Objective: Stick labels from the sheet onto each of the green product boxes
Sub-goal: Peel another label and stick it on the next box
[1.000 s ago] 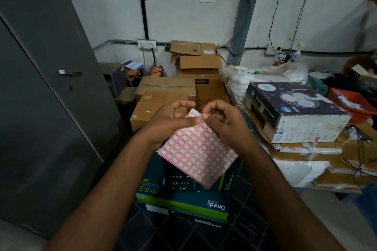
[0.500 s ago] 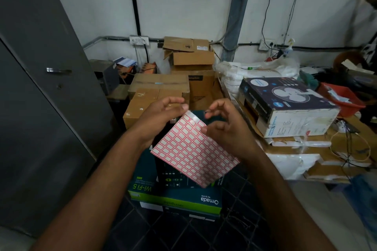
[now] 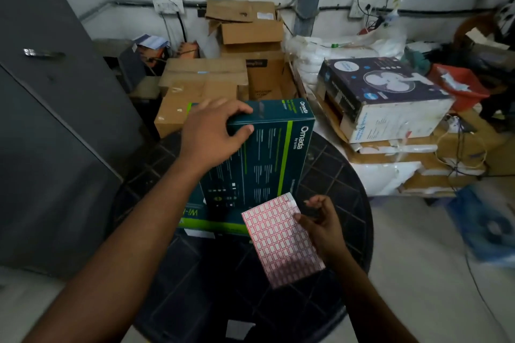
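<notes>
While the round worktop (image 3: 348, 175) carries two green boxes, I see my left hand (image 3: 211, 133) gripping the upper box (image 3: 267, 153) by its far-left corner, fingers curled over the edge. My right hand (image 3: 320, 225) pinches the label sheet (image 3: 278, 239) just in front.

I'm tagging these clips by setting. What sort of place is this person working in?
Probably a stockroom or shop back room: stacked cardboard cartons against the wall, a boxed fan on more packaging, and green product boxes being labelled on a round dark table.
</notes>
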